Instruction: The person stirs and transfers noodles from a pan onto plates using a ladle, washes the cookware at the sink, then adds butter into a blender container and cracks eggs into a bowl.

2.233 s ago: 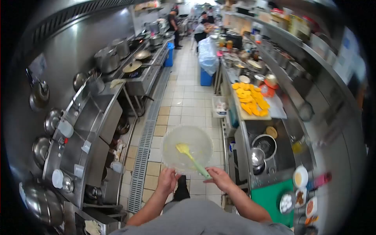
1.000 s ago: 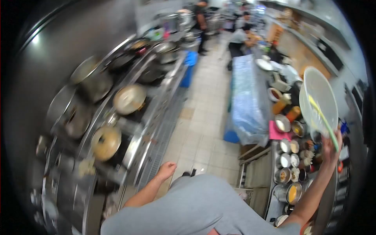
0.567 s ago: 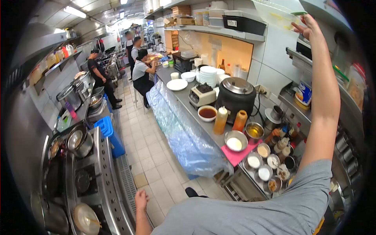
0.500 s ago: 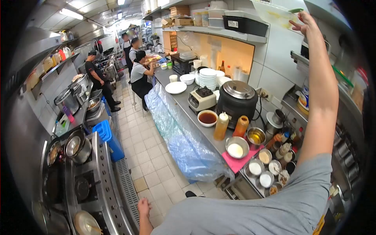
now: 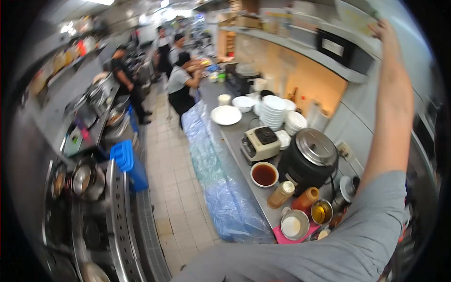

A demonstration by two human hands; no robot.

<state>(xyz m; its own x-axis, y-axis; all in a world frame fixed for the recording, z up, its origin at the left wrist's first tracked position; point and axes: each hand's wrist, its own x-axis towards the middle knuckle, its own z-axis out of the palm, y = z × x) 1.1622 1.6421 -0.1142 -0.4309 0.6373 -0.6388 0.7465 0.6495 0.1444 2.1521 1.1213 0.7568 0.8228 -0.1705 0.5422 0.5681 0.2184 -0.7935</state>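
My right hand (image 5: 383,31) is raised high at the upper right, at the end of my outstretched arm. Its fingers meet the edge of a translucent plastic container (image 5: 354,18) with yellowish marks and appear closed on it, though motion blur softens the grip. Just below and left of the container, a black bin (image 5: 336,47) with a white label sits on the wall shelf (image 5: 300,46). My left hand is out of the picture.
Along the counter stand a black soup warmer (image 5: 307,157), a blender base (image 5: 260,143), stacked white bowls (image 5: 273,112), a bowl of brown sauce (image 5: 264,174) and squeeze bottles (image 5: 281,194). Stove burners (image 5: 94,232) and a blue bin (image 5: 129,162) line the left. Several people are farther down the aisle.
The view has swung left, shifting the counter rightward in the picture. My right hand stays raised by the translucent container. My left hand, seen low in the aisle before, has left the view.
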